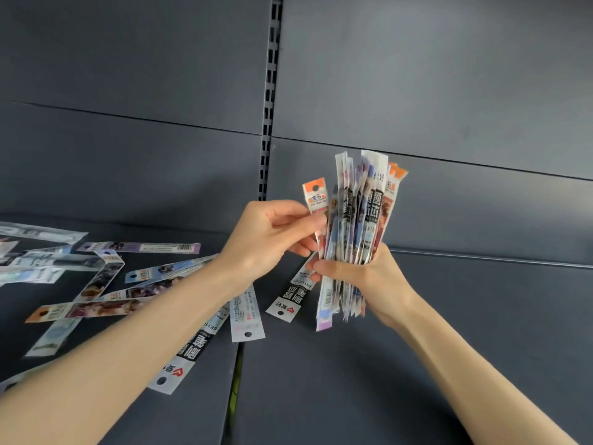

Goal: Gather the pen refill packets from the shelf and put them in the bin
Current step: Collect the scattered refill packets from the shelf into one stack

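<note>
Bundle of pen refill packets held upright over a dark grey shelf.
Right hand grips the bundle near its lower end; left hand, just beside it, pinches an orange-topped packet against its left edge. Loose packets lie scattered on the shelf, under and left of the left forearm.

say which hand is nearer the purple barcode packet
Left. The left hand, pinching an orange-topped packet, is right of the purple barcode packet; the right hand, gripping the bundle, is farther right.

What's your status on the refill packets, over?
Right hand grips upright packet bundle. Left hand pinches orange-topped packet beside it. Loose packets scattered on shelf, left; bin not in view.
</note>
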A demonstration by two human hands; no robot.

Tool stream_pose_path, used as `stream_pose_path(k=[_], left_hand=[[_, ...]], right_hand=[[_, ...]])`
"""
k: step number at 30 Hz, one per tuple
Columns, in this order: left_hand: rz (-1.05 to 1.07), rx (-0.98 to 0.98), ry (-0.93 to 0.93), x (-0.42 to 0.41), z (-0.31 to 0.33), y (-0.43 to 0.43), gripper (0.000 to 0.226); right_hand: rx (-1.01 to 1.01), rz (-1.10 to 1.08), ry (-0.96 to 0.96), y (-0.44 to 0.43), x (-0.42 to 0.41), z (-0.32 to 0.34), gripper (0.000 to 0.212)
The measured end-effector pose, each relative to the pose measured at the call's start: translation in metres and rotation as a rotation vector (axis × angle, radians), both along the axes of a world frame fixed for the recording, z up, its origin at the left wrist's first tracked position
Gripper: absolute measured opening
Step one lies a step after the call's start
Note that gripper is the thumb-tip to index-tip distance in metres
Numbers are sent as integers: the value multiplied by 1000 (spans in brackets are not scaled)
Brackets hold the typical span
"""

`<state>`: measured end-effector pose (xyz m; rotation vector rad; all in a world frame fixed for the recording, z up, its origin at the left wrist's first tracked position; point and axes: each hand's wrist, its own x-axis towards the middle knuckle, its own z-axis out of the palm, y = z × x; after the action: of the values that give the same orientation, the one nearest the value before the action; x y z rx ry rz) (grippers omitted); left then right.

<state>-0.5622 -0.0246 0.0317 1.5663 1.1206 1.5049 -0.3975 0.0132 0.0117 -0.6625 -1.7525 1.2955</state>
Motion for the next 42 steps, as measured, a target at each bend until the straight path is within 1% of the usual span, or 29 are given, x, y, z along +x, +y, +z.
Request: stream_pose_path(k=[3,6,8,11,13,16,19,23,26,30,32,34,36,38,40,42], left_hand=[[-48,3,84,9,5,2,15],[-152,-75,178,16,11,4,16],[-230,-123,149,18,9,5,24],[-205,-49,90,19,3,6,37],[-200,-7,67,20,4,5,39],[-241,-25,85,23,5,5,34],[-278,-43,117,30,2,4,39],[-253,-59,178,39,0,9,20],[-263,-57,211,40,0,12,17],[-265,-90,219,40,3,13,23],[-288,-126,229,34,6,12,27],[-293,-173,261,21,6,10,37],[-177,-230,368,5,0,10,52],[15,-277,558,-8,-10,8,51],[168,-302,848,-12,-21,7,53],[237,-357,1117,-8,-29,5,59]], right_hand=[[-35,64,25,-1,3,2,30],[-115,142,67,1,6,1,45],[-154,171,51,3,9,-2,47],[-152,148,-20,2,13,-2,35],[-125,113,-52,1,14,-3,32],[-113,79,-124,3,11,-10,39],[-117,40,-173,3,6,-18,44],[-27,23,-196,-1,2,-16,39],[-53,22,-143,-2,0,-17,32],[-101,30,-127,-2,-1,-19,17],[-133,10,-135,-1,0,-20,15],[-150,-49,-130,-1,1,-19,6],[-144,-151,-109,3,5,-18,23],[-150,-237,-83,8,9,-16,34],[-174,-282,-65,11,11,-16,36],[-191,-293,-65,12,12,-16,29]])
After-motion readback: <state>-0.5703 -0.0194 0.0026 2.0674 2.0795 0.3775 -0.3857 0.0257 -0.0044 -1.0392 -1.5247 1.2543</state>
